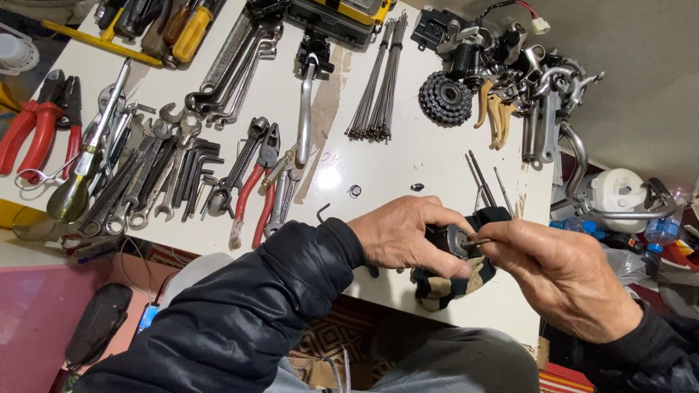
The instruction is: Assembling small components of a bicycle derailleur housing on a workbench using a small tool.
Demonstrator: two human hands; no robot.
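Two hands work above the white table (pixel 378 167): left hand (pixel 404 233) clasps a small dark round metal part (pixel 455 240) wrapped in a striped cloth (pixel 444 287); right hand (pixel 561 273) pinches a thin metal pin (pixel 480 241), apparently entering its centre. Best kept straight, the part steady.

White worktable (pixel 408 164) w/ glare, grey floor (pixel 641 65), patterned rug (pixel 342 338) below.
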